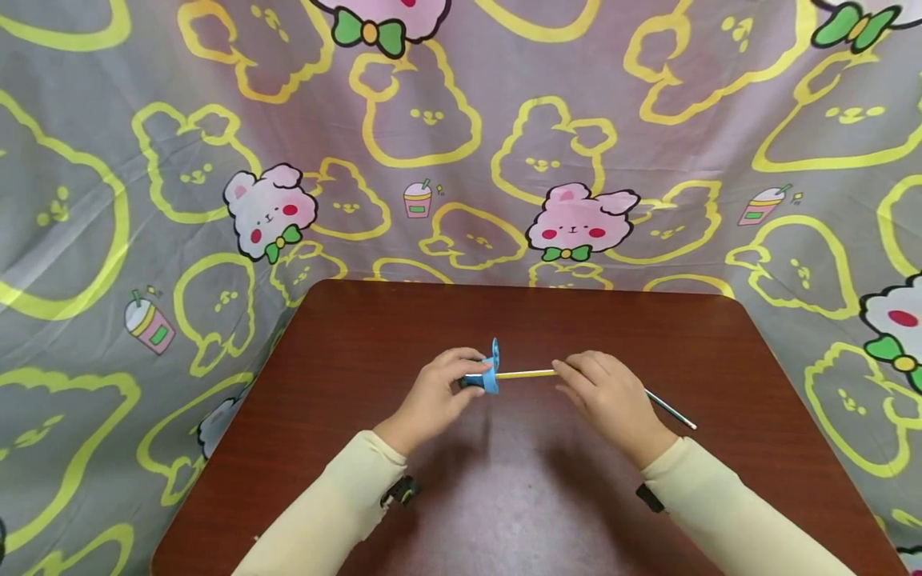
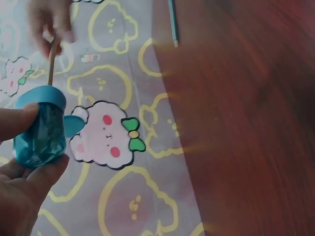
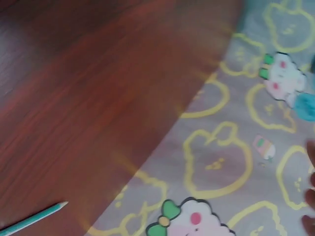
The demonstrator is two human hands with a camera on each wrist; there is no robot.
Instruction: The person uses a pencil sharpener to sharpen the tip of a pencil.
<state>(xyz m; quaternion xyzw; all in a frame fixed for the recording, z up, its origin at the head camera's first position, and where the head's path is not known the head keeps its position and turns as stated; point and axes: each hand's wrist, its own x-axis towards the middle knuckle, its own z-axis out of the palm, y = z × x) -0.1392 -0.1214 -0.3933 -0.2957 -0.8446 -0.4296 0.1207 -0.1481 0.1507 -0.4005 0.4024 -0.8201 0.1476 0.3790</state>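
Note:
My left hand (image 1: 432, 396) holds a small blue pencil sharpener (image 2: 40, 135) with a see-through container, thumb on one side and fingers on the other. Its blue flap (image 1: 495, 350) stands open. A yellow pencil (image 1: 526, 374) runs from the sharpener's mouth across to my right hand (image 1: 608, 400), which pinches its other end. The pencil tip inside the sharpener is hidden. In the right wrist view only fingertips (image 3: 310, 196) show at the edge, near a part of the blue sharpener (image 3: 305, 106). Both hands are above the table.
A green pencil (image 1: 671, 410) lies on the dark red-brown table (image 1: 403, 320), beside my right hand and partly hidden by it. A grey cloth (image 1: 461, 88) printed with yellow outlines and bunny faces hangs behind the table and along its sides.

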